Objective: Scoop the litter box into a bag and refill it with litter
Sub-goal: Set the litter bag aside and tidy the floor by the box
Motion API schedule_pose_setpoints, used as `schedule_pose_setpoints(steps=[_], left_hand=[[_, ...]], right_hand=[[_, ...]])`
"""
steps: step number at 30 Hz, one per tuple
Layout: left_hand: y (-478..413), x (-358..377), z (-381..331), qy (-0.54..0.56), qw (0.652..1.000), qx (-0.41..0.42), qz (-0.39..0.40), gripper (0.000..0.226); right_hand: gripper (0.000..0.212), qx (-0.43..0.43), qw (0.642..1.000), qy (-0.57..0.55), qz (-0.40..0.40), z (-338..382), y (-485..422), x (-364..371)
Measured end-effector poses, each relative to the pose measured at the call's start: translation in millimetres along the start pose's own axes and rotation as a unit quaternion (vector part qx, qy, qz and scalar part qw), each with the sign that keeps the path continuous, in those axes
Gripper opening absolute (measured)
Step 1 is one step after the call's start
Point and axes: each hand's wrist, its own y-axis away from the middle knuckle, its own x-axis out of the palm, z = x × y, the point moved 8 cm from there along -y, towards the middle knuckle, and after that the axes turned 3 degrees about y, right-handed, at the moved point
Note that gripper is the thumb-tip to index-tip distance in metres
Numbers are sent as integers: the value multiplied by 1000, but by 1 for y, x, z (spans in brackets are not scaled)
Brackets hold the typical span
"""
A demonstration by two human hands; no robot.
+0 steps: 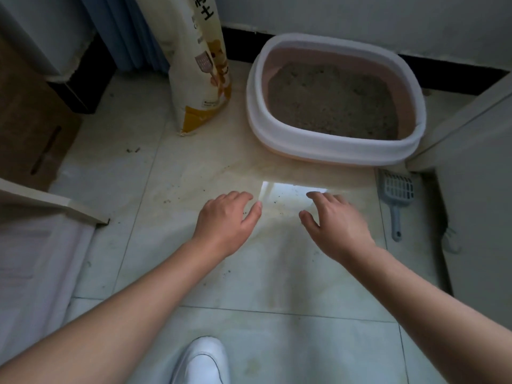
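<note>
A pink litter box with a white rim (329, 145) stands on the tiled floor against the far wall, filled with grey litter (332, 101). To its left a tall cream and yellow litter bag (199, 79) stands upright. A grey slotted scoop (397, 198) lies flat on the floor near the box's right front corner. My left hand (227, 220) and my right hand (332, 220) hover over the floor in front of the box, fingers relaxed, holding nothing. The right hand is a short way left of the scoop.
A cardboard box (33, 128) lies at the left. A white cabinet or door (476, 189) bounds the right side, and a white panel (38, 261) is at the lower left. My white shoe (202, 361) is at the bottom. Litter crumbs dot the tiles.
</note>
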Motion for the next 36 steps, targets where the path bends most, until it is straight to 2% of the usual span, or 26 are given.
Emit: schedule_pose_setpoints(steps=[3,5,6,8,10,14,16,18,21,23,31,36], left_hand=[[-4,9,5,63,998,-25,11,61],[-10,18,17,193,975,-108,21,48],[-12,22,24,285,944,-166,17,49],[-14,36,31,436,856,-276,30,50],[-14,53,31,503,796,-330,65,53],[-17,83,22,585,712,-376,94,59],[-18,96,15,634,660,-391,104,61],[-20,104,8,679,609,-395,113,62],[-25,108,-1,729,550,-389,124,64],[-32,107,-3,745,531,-383,126,66],[-57,94,-6,764,520,-358,130,70],[-55,104,-5,774,504,-358,140,70]], right_hand=[[49,31,998,-50,6,-3,2,22],[48,50,996,-74,17,-6,8,37],[48,59,994,-84,20,-9,12,43],[47,82,991,-102,23,-16,21,53],[45,101,989,-108,23,-25,30,61],[44,117,986,-111,30,-42,38,77],[44,125,985,-119,29,-48,36,83],[43,131,983,-129,16,-51,31,86],[39,130,981,-146,-14,-52,16,83],[35,127,979,-156,-32,-52,-1,79],[11,159,978,-136,-27,-50,-59,81],[15,136,987,-82,-32,-51,-60,84]])
